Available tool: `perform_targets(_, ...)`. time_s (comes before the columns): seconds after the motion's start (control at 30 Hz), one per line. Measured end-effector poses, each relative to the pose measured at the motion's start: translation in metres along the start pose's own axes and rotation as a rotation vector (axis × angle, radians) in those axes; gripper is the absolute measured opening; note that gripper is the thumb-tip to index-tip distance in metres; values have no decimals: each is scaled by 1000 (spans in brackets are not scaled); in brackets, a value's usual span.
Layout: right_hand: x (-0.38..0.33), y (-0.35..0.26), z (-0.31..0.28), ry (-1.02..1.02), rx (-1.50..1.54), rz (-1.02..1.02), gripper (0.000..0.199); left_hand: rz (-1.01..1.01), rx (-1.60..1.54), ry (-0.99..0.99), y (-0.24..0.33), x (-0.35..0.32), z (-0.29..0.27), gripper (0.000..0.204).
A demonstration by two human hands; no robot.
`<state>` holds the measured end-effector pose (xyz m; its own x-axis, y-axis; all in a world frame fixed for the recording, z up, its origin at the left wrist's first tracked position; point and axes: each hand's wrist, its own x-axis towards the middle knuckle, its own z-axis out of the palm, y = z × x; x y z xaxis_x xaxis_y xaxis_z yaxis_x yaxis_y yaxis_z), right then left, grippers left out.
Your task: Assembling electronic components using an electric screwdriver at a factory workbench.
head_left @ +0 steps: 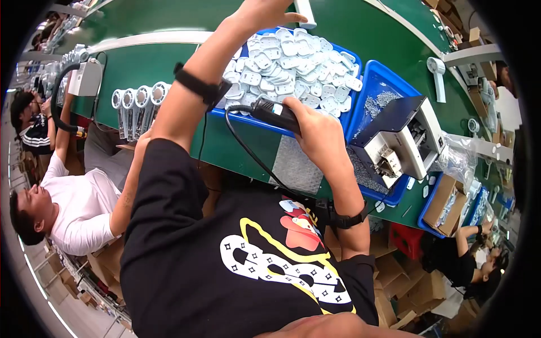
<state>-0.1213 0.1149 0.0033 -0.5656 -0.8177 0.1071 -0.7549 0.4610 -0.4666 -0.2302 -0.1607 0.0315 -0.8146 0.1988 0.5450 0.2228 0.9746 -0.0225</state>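
My left hand (269,12) reaches across the blue bin to the far side and is partly cut off by the top edge. Its thumb is stretched out beside a white handle-shaped piece (305,13); no grip on it shows. In my right hand (322,134) is a black corded electric screwdriver (276,115), held above the near rim of the bin. The screwdriver's cable loops down toward my body. White rounded plastic covers (287,62) fill the blue bin (354,61) in a heap.
A screw feeder (403,141) stands in a blue tray (389,72) with many small screws. Bubble wrap (296,163) lies at the near edge. Several handheld fans (141,98) are lined up at left by a seated co-worker (84,208). Another fan (437,79) lies right.
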Motion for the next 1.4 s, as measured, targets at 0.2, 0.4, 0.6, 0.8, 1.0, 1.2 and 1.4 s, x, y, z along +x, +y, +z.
perform_targets(0.2, 1, 3, 3, 47, -39, 68, 64, -773, -330, 85, 42, -141, -148, 51)
perform_targets(0.4, 3, -7, -18, 295, 107, 165, 60, -914, 409, -227, 78, -308, -147, 51)
perform_targets(0.6, -37, -31, -51, 393, 956, 420, 49, -751, -378, 195, 84, -309, -158, 59)
perform_targets(0.8, -91, -68, -67, 453, 1346, 488, 44, -730, -1410, 37, 176, -212, -146, 51)
perform_targets(1.0, -129, -60, -44, 497, 1021, 509, 53, -188, -1317, -126, 228, -160, -93, 47)
perform_targets(1.2, -133, -22, -46, 659, 855, 460, 58, -9, -1316, -259, 251, -150, -52, 49)
perform_targets(1.4, -98, 8, -103, 1288, 617, 117, 36, -121, -1489, -181, 260, -153, -33, 58)
